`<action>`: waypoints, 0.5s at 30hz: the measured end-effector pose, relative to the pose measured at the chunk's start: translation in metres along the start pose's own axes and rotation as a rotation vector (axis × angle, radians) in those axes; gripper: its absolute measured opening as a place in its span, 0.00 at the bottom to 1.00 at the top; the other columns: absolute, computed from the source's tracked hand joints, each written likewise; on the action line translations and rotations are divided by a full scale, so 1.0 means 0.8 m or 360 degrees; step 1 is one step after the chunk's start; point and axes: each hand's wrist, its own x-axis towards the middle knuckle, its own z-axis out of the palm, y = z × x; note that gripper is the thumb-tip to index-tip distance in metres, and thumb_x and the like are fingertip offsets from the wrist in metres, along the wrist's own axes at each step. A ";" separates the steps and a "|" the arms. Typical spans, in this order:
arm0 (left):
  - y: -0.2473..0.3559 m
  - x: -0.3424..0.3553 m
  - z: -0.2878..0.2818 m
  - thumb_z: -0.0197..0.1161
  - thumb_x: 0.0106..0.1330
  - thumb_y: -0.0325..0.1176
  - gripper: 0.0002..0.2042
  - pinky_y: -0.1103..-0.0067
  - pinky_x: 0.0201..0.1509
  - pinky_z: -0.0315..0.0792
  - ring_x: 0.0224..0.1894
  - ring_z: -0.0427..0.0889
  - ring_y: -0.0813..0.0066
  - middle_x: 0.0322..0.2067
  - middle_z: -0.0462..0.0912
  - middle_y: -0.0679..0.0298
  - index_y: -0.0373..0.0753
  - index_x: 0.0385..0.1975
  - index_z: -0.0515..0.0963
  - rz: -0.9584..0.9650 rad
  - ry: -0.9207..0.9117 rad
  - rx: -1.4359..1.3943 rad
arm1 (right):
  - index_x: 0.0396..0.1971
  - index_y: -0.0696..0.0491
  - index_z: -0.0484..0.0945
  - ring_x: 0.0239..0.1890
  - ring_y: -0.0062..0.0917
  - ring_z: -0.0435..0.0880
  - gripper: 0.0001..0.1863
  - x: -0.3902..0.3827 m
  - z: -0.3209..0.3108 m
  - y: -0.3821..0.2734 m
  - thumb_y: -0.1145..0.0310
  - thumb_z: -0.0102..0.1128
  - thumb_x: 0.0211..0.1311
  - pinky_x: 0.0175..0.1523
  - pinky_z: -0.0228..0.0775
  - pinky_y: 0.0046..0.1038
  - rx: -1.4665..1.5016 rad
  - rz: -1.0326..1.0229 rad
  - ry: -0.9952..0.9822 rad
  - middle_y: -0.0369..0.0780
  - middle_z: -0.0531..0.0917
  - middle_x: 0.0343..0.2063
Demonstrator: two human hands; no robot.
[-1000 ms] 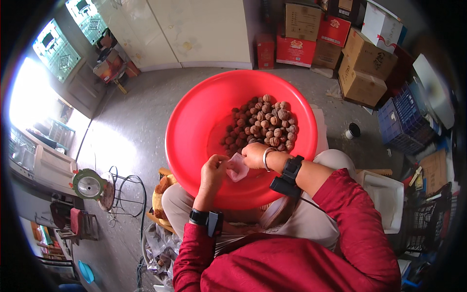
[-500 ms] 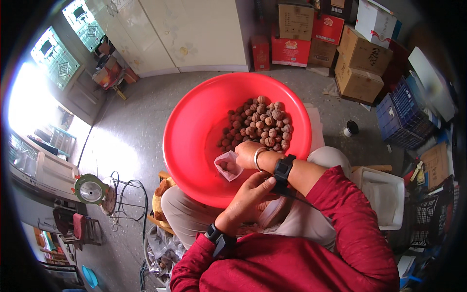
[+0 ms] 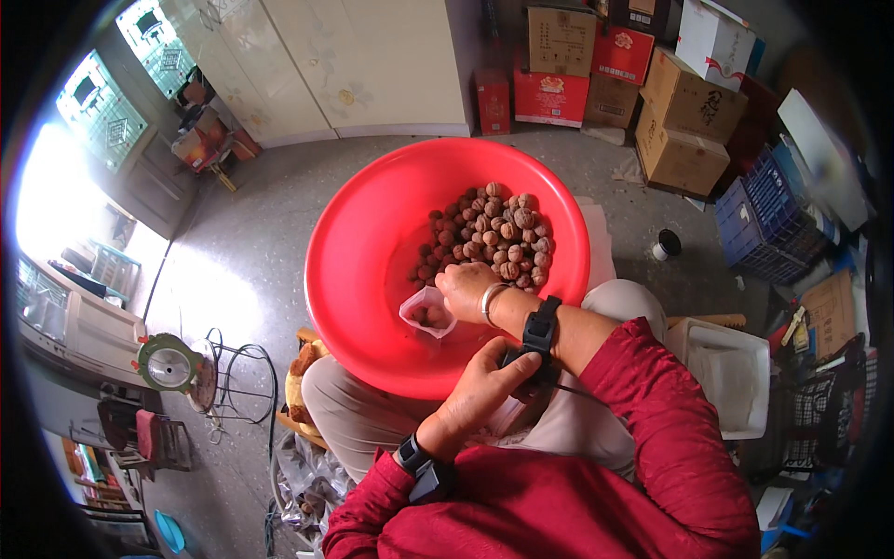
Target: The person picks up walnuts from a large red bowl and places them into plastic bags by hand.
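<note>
Reference: I set the clock face on the red plastic basin as my head feed shows it. The in-shell walnuts are heaped inside, mainly between 12 and 4 o'clock. The small translucent bag is over the basin floor toward 7 o'clock, mouth open, with several brown nuts inside; I cannot tell whether it rests or hangs. Right hand: fingers curled at the bag's 2 o'clock edge; the fingertips are hidden from me, so I cannot confirm a grip. Left hand: near 5 o'clock, thumb and fingers closed on the black wrist device on the right forearm. Surroundings: white tub at 4 o'clock, blue crate at 3 o'clock
</note>
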 end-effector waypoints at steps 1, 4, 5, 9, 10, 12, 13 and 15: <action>0.000 0.000 0.001 0.64 0.65 0.40 0.18 0.82 0.38 0.74 0.33 0.78 0.80 0.34 0.80 0.63 0.31 0.43 0.71 0.0057 0.0010 0.0064 | 0.37 0.54 0.82 0.46 0.37 0.84 0.11 -0.001 0.002 0.001 0.67 0.60 0.56 0.49 0.76 0.36 -0.0062 -0.0052 0.0052 0.47 0.84 0.38; -0.003 -0.001 0.004 0.65 0.65 0.40 0.18 0.82 0.37 0.74 0.32 0.77 0.81 0.32 0.79 0.64 0.31 0.41 0.72 0.0138 0.0038 0.0204 | 0.39 0.53 0.81 0.45 0.37 0.83 0.12 -0.002 0.003 0.003 0.66 0.61 0.55 0.48 0.76 0.36 -0.0157 -0.0136 0.0122 0.44 0.82 0.40; -0.004 0.000 0.004 0.65 0.64 0.40 0.18 0.81 0.38 0.74 0.32 0.77 0.80 0.32 0.79 0.64 0.31 0.41 0.72 0.0135 0.0039 0.0208 | 0.39 0.53 0.80 0.45 0.36 0.83 0.13 -0.002 0.003 0.003 0.66 0.61 0.54 0.47 0.76 0.36 -0.0174 -0.0144 0.0122 0.44 0.82 0.40; -0.009 0.003 0.009 0.67 0.63 0.41 0.20 0.79 0.40 0.74 0.34 0.78 0.78 0.32 0.80 0.62 0.30 0.41 0.72 0.0289 0.0144 0.0517 | 0.38 0.54 0.81 0.45 0.40 0.83 0.13 -0.002 -0.004 -0.002 0.65 0.63 0.53 0.49 0.76 0.37 -0.0030 -0.0051 0.0121 0.47 0.83 0.39; -0.010 0.003 0.009 0.67 0.62 0.41 0.20 0.79 0.41 0.74 0.35 0.78 0.77 0.32 0.80 0.62 0.29 0.42 0.72 0.0350 0.0142 0.0513 | 0.38 0.54 0.81 0.45 0.40 0.83 0.13 -0.003 -0.005 -0.004 0.65 0.63 0.53 0.49 0.75 0.37 0.0062 0.0006 0.0108 0.47 0.83 0.38; -0.011 0.003 0.010 0.68 0.61 0.41 0.21 0.78 0.42 0.75 0.37 0.78 0.76 0.33 0.80 0.61 0.29 0.42 0.72 0.0374 0.0160 0.0584 | 0.37 0.55 0.82 0.45 0.42 0.83 0.13 -0.002 -0.008 -0.007 0.65 0.63 0.52 0.50 0.75 0.37 0.0218 0.0125 0.0047 0.49 0.84 0.38; -0.011 0.003 0.010 0.68 0.61 0.42 0.22 0.78 0.43 0.75 0.38 0.78 0.76 0.34 0.80 0.60 0.29 0.43 0.72 0.0306 0.0135 0.0500 | 0.37 0.55 0.82 0.45 0.42 0.83 0.13 0.000 -0.009 -0.006 0.66 0.63 0.52 0.51 0.74 0.37 0.0282 0.0186 0.0000 0.49 0.84 0.38; -0.011 0.004 0.009 0.68 0.61 0.42 0.22 0.78 0.44 0.74 0.40 0.79 0.76 0.36 0.80 0.59 0.29 0.44 0.72 0.0178 0.0084 0.0363 | 0.33 0.55 0.82 0.43 0.43 0.83 0.10 0.002 -0.009 -0.005 0.67 0.59 0.52 0.49 0.74 0.38 0.0404 0.0261 0.0006 0.49 0.84 0.35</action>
